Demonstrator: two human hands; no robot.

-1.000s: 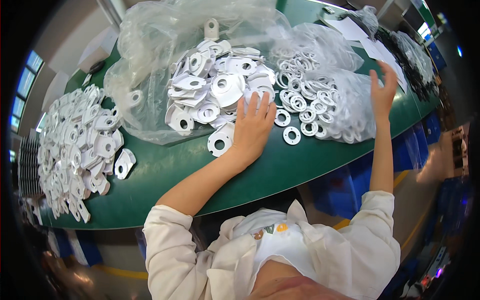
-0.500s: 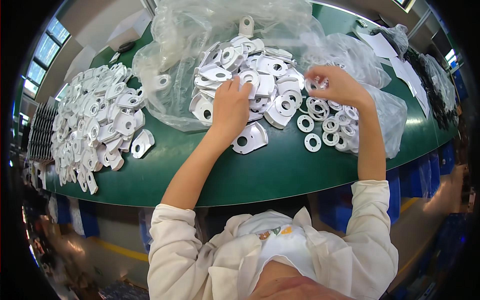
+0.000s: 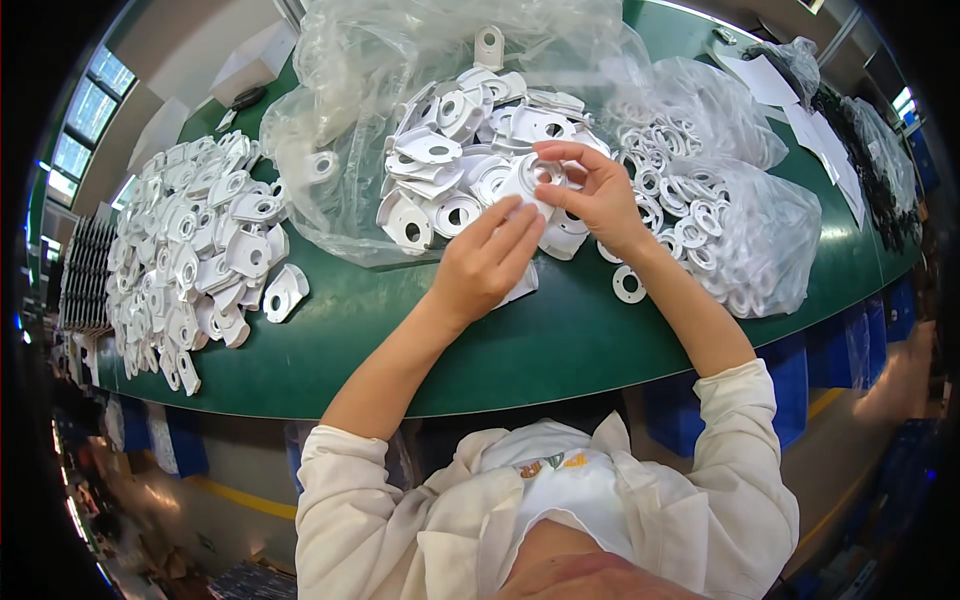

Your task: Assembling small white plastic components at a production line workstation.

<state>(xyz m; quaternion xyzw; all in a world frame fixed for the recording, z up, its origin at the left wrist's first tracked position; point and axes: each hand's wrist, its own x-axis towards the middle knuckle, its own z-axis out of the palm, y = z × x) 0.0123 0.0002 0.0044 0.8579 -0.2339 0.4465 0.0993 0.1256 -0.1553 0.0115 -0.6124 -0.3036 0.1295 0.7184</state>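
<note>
Above the middle pile of white plastic plates point(image 3: 437, 150), my two hands have come together. My left hand point(image 3: 478, 268) is closed on the near edge of one white plastic plate point(image 3: 516, 187) with a round opening. Thumb and forefinger of my right hand point(image 3: 607, 205) pinch a thin white ring point(image 3: 543, 172) over that opening. Whether the ring is seated in the plate cannot be told. To the right lies a heap of loose white rings point(image 3: 690, 228), with a single ring point(image 3: 628, 285) near my right forearm.
A large pile of similar white parts point(image 3: 190, 245) covers the table's left side. Clear plastic bags point(image 3: 340, 110) spread behind the middle pile, and another bag point(image 3: 770, 240) holds rings. Papers point(image 3: 825, 150) and dark cords point(image 3: 870, 150) lie at right. Blue bins point(image 3: 668, 420) stand below the table edge.
My right hand has moved left from the ring heap, bringing a ring to the plate. My left hand has lifted a plate from the middle pile and drawn slightly nearer.
</note>
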